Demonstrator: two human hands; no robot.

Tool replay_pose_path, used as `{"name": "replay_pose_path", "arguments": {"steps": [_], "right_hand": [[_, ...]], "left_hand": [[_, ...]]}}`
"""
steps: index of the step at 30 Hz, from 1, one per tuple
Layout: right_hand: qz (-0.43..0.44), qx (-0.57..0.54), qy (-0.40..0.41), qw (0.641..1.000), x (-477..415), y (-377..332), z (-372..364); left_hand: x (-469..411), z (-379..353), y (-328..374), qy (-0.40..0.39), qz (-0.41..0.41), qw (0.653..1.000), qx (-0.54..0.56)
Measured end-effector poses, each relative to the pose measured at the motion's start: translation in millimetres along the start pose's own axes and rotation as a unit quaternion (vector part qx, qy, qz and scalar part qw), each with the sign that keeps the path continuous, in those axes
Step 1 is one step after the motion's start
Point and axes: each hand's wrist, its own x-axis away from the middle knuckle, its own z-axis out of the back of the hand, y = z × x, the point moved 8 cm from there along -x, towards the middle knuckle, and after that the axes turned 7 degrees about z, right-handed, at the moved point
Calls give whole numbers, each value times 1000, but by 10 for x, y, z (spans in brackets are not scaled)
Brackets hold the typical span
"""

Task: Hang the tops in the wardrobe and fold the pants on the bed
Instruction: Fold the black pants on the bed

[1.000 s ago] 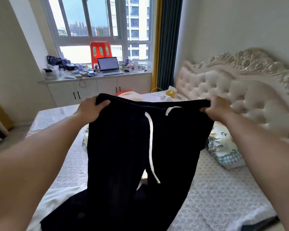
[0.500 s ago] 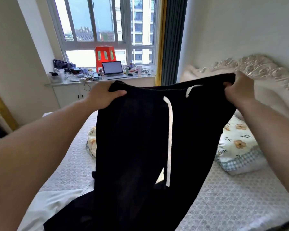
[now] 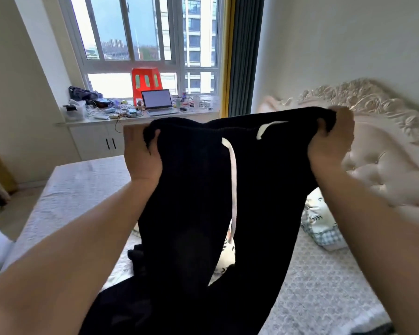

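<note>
Your left hand (image 3: 143,153) and right hand (image 3: 330,141) are wide apart, each pinching one end of the waistband of the black pants (image 3: 203,226). Keep the top edge tight and level so the legs line up. The pants hang down between your hands, over the bed (image 3: 324,286).

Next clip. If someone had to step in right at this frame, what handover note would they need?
Both hands busy: left hand grips the black pants at one end of the waistband, right hand at the other.
Pants hang spread above the bed, lower legs reaching it, white drawstring dangling in front.
Done: pants lifted and opened out.
Left: lay them down and fold them. No tops or wardrobe in view, so hanging cannot be judged.
</note>
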Motion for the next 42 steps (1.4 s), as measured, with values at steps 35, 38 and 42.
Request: {"name": "replay_pose_path", "arguments": {"steps": [35,38,42], "right_hand": [[-187,36,-263,946,350,550,-644],[-202,63,-275,938,470,511,-697],[-220,1,-304,927,659,295,-858]], "left_hand": [[224,-275,-854,-94,320,943,19],[314,-381,-943,-120,354,927,2],[475,-652,-902,-153,411,892,114]]}}
